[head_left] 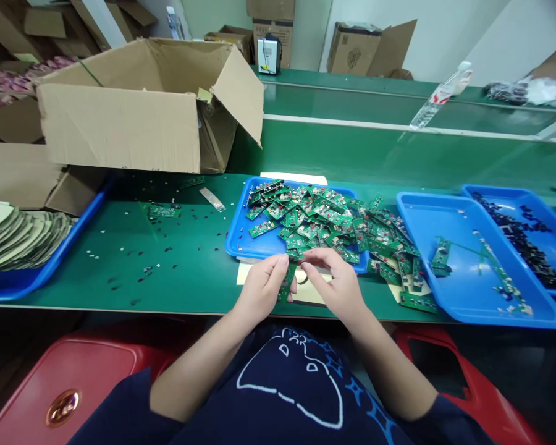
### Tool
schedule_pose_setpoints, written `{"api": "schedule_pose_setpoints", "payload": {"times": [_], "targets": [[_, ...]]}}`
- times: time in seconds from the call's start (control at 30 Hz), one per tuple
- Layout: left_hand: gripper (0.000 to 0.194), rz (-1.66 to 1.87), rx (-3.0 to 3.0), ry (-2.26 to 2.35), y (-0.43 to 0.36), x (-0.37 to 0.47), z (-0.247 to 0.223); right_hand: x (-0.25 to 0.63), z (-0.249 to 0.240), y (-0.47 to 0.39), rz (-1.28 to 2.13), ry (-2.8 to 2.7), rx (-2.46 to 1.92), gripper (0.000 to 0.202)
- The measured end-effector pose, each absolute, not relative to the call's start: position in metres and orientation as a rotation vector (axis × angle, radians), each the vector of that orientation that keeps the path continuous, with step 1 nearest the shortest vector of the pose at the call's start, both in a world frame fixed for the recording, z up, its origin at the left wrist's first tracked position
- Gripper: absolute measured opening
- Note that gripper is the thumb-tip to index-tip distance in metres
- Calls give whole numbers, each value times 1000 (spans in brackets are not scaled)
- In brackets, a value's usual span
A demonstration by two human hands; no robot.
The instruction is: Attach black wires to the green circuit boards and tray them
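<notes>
A narrow green circuit board (pixel 286 283) is gripped between the thumb and fingers of my left hand (pixel 262 285), near the table's front edge. My right hand (pixel 336 282) is beside it, thumb and forefinger pinched close to the board's upper end; whatever they hold is too small to make out. Just beyond both hands, a blue tray (pixel 235 238) carries a heap of green circuit boards (pixel 322 213), which spills over its right side onto the table. Yellowish paper (pixel 311 293) lies under and beside my hands.
At the right are a blue tray (pixel 467 296) with a few boards and another (pixel 472 188) with black parts. A large cardboard box (pixel 120 127) stands back left. Stacked sheets (pixel 23 238) fill a left tray. A bottle (pixel 440 96) leans at the back.
</notes>
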State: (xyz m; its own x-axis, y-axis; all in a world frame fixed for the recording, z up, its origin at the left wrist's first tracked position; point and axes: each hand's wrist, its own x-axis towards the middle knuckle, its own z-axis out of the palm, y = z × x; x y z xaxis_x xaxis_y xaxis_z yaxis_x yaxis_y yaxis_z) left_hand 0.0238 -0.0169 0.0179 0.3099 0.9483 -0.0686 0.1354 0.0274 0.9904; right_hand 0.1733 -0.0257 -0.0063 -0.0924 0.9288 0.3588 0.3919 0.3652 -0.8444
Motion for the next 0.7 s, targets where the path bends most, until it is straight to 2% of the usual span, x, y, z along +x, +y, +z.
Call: {"api": "schedule_pose_setpoints", "payload": {"times": [0.07,0.23,0.4,0.5,0.6,0.7], "targets": [[38,882,1388,1078,-18,23,18,177,-5,-23,648,-1691,-1165,6],[43,859,1445,1040,-20,21,13,184,1,-17,428,-1806,-1105,9],[48,618,1679,927,-11,15,10,186,0,-12,239,-1952,-955,15],[42,657,1810,946,-4,10,9,188,1,-10,254,-1929,-908,32],[34,873,1902,986,0,5,6,189,0,-12,302,-1685,-968,49],[35,1010,2008,970,0,2,4,188,-4,-17,568,-1413,-1032,31]]}}
